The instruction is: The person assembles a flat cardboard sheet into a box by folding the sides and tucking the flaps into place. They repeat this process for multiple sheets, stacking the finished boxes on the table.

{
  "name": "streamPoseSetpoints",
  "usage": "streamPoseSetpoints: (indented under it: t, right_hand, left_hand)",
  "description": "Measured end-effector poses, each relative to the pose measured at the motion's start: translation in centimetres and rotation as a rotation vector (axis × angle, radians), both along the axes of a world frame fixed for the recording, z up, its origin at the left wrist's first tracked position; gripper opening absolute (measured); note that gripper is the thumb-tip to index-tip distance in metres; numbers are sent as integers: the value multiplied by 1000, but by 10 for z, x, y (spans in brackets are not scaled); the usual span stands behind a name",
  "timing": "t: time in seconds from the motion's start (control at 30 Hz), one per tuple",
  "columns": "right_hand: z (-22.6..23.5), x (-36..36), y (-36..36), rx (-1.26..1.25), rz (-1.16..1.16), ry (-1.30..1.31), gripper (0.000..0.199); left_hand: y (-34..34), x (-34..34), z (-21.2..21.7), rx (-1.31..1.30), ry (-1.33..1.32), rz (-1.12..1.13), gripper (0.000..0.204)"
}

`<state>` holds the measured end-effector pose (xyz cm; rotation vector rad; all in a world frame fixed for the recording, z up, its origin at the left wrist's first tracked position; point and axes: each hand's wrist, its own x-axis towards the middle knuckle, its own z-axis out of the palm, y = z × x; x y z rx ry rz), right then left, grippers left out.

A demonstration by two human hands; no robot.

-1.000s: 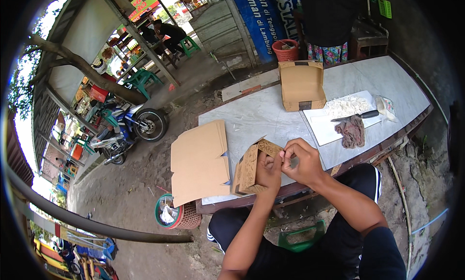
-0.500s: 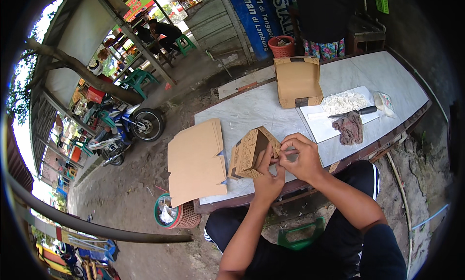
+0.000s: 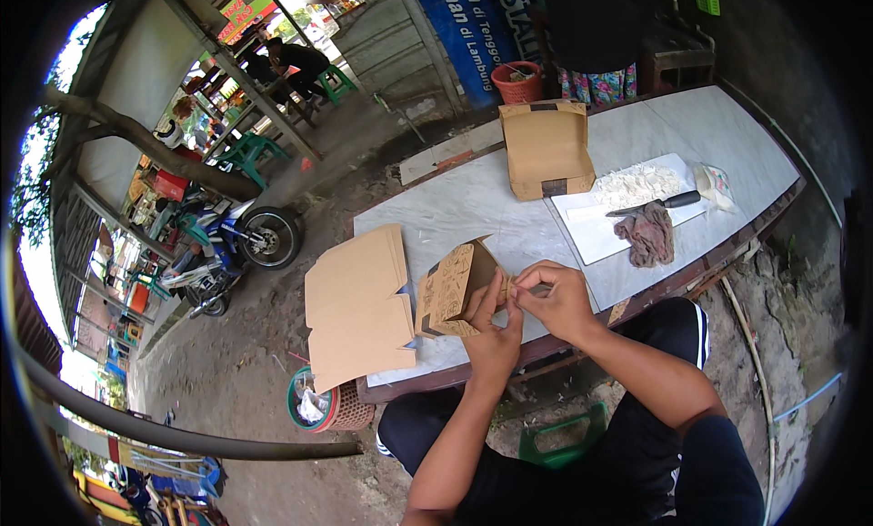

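Half-folded box [image 3: 445, 294] at near edge of table [image 3: 446, 215]; walls up. Left hand [image 3: 494, 342] grips its side, fingers inside; right hand [image 3: 556, 300] pinches its three-o'clock edge, seemingly unfinished. One o'clock: open box [image 3: 546, 151], formed. Nine o'clock: cardboard sheets [image 3: 355, 310], unfolded.

On the table [image 3: 455, 219], I see cardboard sheets [image 3: 359, 308] left of the near box [image 3: 443, 294], and a far box [image 3: 546, 153] behind it. To the right, a knife [image 3: 680, 200] lies on a board [image 3: 600, 242], with a rag [image 3: 647, 237] across its near edge.
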<state>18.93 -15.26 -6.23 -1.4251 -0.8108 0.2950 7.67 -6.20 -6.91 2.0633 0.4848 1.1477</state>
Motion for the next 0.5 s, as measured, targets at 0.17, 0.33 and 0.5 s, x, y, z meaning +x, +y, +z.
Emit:
streamPoseSetpoints:
  t: [0.17, 0.33, 0.5]
  right_hand:
    - [-9, -5, 6, 42, -10, 80, 7]
    - [-22, 3, 14, 80, 39, 81, 10]
    - [-22, 5, 10, 131, 96, 148, 10]
  left_hand:
    - [2, -2, 2, -34, 17, 32, 36]
    - [13, -4, -2, -217, -25, -73, 29]
    - [19, -13, 1, -508, -77, -203, 30]
